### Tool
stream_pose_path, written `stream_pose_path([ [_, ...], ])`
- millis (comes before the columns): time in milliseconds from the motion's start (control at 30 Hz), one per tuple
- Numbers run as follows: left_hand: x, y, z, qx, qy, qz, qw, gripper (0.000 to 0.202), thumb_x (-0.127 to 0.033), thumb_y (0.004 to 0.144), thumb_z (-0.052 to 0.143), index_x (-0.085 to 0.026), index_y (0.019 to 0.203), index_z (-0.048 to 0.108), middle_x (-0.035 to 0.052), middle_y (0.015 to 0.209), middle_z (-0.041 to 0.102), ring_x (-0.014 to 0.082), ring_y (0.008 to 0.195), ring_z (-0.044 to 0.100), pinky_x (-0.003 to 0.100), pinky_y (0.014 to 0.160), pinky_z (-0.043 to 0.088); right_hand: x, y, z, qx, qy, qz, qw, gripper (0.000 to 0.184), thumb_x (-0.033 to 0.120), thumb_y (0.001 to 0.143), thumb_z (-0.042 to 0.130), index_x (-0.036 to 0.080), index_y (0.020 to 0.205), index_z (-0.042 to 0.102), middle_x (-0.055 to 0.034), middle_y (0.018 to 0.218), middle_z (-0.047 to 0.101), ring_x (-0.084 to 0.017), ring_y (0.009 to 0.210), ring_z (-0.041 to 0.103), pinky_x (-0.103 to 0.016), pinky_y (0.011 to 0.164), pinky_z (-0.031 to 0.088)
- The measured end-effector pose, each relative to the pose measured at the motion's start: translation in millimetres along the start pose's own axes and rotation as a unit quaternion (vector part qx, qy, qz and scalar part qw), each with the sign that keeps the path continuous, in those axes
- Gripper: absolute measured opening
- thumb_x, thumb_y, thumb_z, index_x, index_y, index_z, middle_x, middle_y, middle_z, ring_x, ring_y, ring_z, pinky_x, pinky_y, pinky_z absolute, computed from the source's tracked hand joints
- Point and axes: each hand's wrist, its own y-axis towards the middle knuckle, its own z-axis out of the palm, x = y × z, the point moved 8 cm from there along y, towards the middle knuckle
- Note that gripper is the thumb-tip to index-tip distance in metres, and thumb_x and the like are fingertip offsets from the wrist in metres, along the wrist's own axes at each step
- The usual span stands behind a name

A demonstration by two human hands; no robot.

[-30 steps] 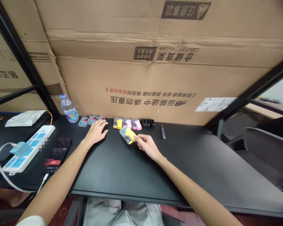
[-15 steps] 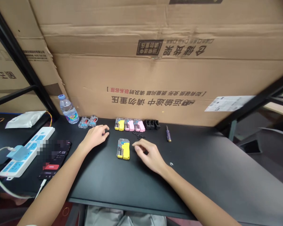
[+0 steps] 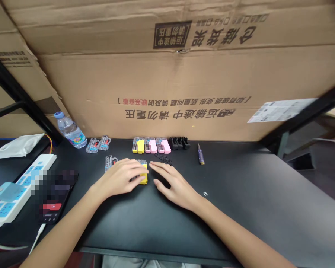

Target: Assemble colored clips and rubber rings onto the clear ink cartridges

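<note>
My left hand (image 3: 121, 176) reaches over a clear and yellow plastic case (image 3: 143, 178) and covers most of it. Its fingers are apart, and yellow shows between thumb and forefinger; no firm grip is visible. Just to the right, my right hand (image 3: 175, 186) hovers near the case with fingers stretched out and nothing in them. Behind the left hand lies a clear plastic part (image 3: 109, 162), partly hidden. Farther back stand another clear and yellow case (image 3: 138, 145) and two clear and pink cases (image 3: 163, 146). Several small black rings (image 3: 164, 159) lie in front of them.
Black plastic parts (image 3: 179, 143) and a screwdriver (image 3: 201, 154) lie at the back. A water bottle (image 3: 71, 129) and two clear parts (image 3: 104, 143) are at back left. A phone (image 3: 58, 193) and power strip (image 3: 25, 186) occupy the left. Cardboard (image 3: 184, 78) rises behind.
My left hand has moved right and nearer, onto the yellow case, uncovering a clear part behind it. My right hand stays beside the case, its fingers straighter. The view has shifted slightly.
</note>
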Motion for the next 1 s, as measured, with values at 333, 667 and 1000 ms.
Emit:
stream_pose_path([
  [333, 61, -15, -6.1, 0.006, 0.144, -0.15, 0.978, 0.028, -0.027, 0.105, 0.054, -0.022, 0.09, 0.077, 0.008, 0.095, 0.078, 0.0262, 0.088, 0.073, 0.037, 0.08, 0.056, -27, 2, -10, -0.036, 0.029, 0.066, 0.997, 0.039, 0.032, 0.105, 0.054, 0.03, 0.143, 0.063, -0.0106, 0.133, 0.07, -0.028, 0.119, 0.07, -0.047, 0.105, 0.058],
  [667, 102, -31, 3.7, -0.046, 0.152, -0.197, 0.967, 0.037, -0.032, 0.103, 0.056, -0.026, 0.139, 0.068, 0.0133, 0.148, 0.061, 0.0353, 0.13, 0.058, 0.055, 0.109, 0.05, -13, 3, -5, -0.027, 0.039, 0.05, 0.998, 0.033, 0.029, 0.104, 0.054, 0.027, 0.134, 0.068, -0.0101, 0.122, 0.074, -0.026, 0.102, 0.074, -0.046, 0.096, 0.059],
  [1000, 105, -26, 18.0, -0.029, 0.073, -0.197, 0.977, 0.052, -0.049, 0.11, 0.046, -0.028, 0.157, 0.05, 0.0098, 0.169, 0.044, 0.0324, 0.157, 0.04, 0.056, 0.125, 0.038, -27, 5, -13, -0.048, 0.027, 0.06, 0.997, 0.026, 0.031, 0.104, 0.054, 0.025, 0.121, 0.073, -0.0087, 0.116, 0.077, -0.027, 0.106, 0.073, -0.046, 0.098, 0.055],
])
